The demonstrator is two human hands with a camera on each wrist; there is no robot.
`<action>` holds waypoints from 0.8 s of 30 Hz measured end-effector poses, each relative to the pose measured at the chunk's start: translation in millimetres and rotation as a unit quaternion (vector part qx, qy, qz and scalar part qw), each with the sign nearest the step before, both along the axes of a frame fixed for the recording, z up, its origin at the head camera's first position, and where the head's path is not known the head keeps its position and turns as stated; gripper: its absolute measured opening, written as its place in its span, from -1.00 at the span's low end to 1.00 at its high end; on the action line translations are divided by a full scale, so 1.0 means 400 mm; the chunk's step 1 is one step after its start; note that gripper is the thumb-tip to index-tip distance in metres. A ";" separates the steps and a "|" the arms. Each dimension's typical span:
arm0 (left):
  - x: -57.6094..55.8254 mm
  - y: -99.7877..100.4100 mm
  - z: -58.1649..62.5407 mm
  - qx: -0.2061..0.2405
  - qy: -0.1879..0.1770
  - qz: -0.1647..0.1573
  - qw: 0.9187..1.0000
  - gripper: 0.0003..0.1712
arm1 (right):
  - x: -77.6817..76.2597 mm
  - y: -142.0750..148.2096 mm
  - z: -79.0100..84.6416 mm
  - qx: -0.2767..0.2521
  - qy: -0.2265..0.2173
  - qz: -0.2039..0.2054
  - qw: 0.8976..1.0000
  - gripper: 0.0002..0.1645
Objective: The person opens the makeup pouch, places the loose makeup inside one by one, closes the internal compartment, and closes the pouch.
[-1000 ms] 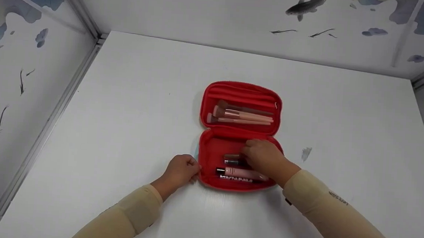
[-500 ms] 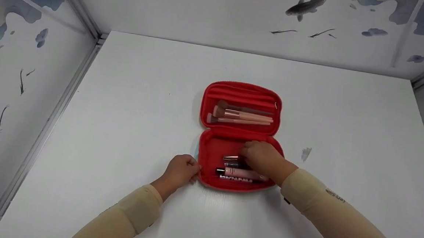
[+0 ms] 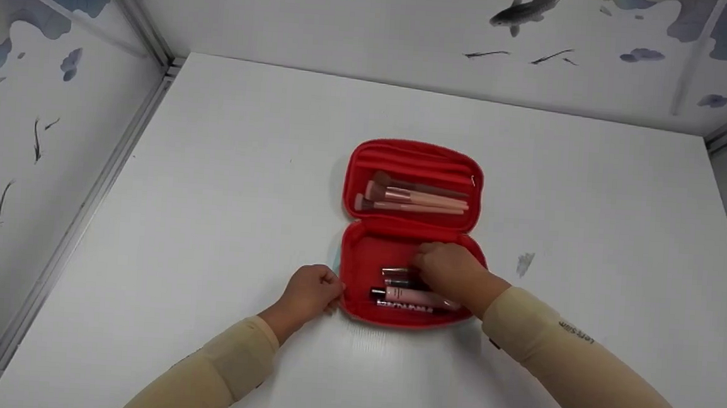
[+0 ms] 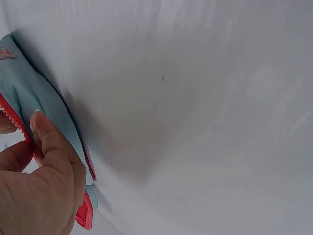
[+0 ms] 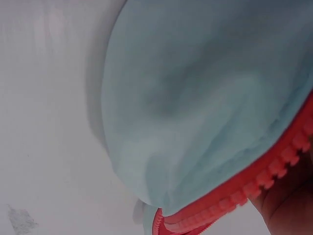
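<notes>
A zippered makeup bag (image 3: 361, 248), red inside and pale blue outside, lies unfolded. My left hand (image 3: 315, 289) pinches its near-left rim; in the left wrist view the thumb and fingers (image 4: 44, 129) hold the zipper edge. My right hand (image 3: 451, 272) reaches into the near half, fingers curled at a slim shiny-capped cosmetic tube (image 3: 395, 271); the fingertips are hidden. Beside it lie a dark-capped tube (image 3: 398, 283), a pink tube (image 3: 408, 296) and a thin patterned tube (image 3: 404, 307). In the right wrist view, the blue outer side (image 5: 195, 98) covers most of that hand.
Several makeup brushes (image 3: 414, 197) lie in the bag's far half, below red elastic bands. The bag rests on a white table (image 3: 225, 189). Patterned panels (image 3: 374, 28) stand along the table's back and left sides. A grey smudge (image 3: 525, 264) marks the tabletop right of the bag.
My right hand has shifted slightly toward me, and the shiny-capped and dark-capped tubes have moved a little nearer the pink one. The left hand and the bag look unmoved.
</notes>
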State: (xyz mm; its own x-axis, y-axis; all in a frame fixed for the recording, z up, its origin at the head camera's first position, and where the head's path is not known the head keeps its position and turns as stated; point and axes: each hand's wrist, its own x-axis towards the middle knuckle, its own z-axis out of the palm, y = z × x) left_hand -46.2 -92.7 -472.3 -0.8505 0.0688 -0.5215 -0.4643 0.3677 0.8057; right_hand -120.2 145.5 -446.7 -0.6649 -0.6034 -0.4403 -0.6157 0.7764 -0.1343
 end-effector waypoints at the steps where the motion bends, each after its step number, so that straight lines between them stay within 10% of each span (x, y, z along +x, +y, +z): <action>1: 0.000 0.000 0.000 0.000 0.000 0.000 1.000 -0.88 | 0.000 0.001 0.001 0.002 -0.001 0.000 1.000 -0.54; 24: -0.012 -0.003 0.008 -0.025 0.000 -0.011 1.000 -0.92 | 0.010 0.021 0.004 -0.056 0.002 -0.012 0.998 -0.78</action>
